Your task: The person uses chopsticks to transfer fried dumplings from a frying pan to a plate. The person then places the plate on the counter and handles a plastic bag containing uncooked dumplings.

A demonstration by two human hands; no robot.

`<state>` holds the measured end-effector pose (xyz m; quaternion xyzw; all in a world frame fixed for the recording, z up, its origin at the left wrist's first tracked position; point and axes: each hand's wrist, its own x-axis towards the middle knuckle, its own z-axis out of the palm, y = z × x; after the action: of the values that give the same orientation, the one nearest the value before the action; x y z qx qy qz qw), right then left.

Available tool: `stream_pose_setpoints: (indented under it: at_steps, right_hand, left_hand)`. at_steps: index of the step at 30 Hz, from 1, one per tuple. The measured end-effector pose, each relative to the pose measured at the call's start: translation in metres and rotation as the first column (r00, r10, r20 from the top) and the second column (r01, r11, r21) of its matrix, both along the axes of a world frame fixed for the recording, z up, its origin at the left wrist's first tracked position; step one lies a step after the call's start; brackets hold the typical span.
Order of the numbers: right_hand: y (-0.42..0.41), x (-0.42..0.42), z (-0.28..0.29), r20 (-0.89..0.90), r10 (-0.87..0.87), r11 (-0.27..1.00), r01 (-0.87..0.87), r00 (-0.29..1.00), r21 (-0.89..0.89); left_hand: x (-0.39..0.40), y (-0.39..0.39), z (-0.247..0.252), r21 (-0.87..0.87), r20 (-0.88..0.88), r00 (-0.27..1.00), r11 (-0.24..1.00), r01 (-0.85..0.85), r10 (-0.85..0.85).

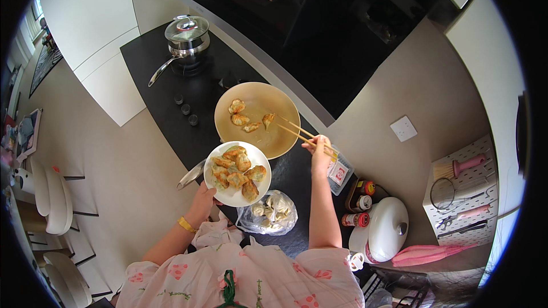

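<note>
My left hand (205, 199) grips the lower left rim of a white plate (238, 174), which bears several browned pan-fried dumplings (236, 179). My right hand (317, 147) holds a pair of wooden chopsticks (299, 136), their tips spread close to one dumpling (268, 120) in a beige-lined frying pan (257, 90). Several more dumplings (239, 119) lie at the pan's left side. The plate is held at the pan's near edge and hides part of it. The pan's metal handle (191, 175) sticks out left of the plate.
A lidded steel saucepan (187, 38) stands on the black cooktop (158, 55). Pale dumplings fill a clear plastic bag (269, 216) below the plate. To the right are a clear plastic container (346, 175), jars (355, 220) and a white lidded pot (385, 229). The range hood (282, 81) overhangs the back.
</note>
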<state>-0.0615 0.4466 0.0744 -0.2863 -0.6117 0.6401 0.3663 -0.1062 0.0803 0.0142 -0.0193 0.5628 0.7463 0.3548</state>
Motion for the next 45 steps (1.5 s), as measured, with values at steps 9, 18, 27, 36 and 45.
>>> stream_pose_setpoints:
  at_steps: [9,18,27,36,45]
  right_hand:
    - [-0.048,-0.033,-0.042,-0.125,0.005,0.999,0.002,0.992,0.051]
    - [-0.059,-0.048,-0.049,0.051,-0.055,0.93,0.032,0.997,0.367]
    - [-0.059,-0.057,-0.053,0.026,-0.005,0.971,-0.002,1.0,0.24]
    - [-0.029,-0.056,-0.045,0.023,0.007,0.989,-0.01,1.0,0.145]
    - [-0.038,-0.054,-0.05,0.02,0.024,0.988,-0.027,1.0,0.15]
  left_hand:
    - [0.0,-0.001,0.0,-0.01,0.011,1.0,1.0,0.001,-0.001]
    - [0.001,-0.002,0.005,-0.007,0.013,1.0,1.0,-0.004,0.005]
    - [0.0,-0.001,0.002,-0.027,0.003,1.0,1.0,-0.003,0.003]
    - [0.0,-0.002,0.003,-0.019,0.012,1.0,1.0,0.002,-0.001]
    - [-0.001,-0.002,0.003,-0.021,0.011,1.0,1.0,0.016,-0.016]
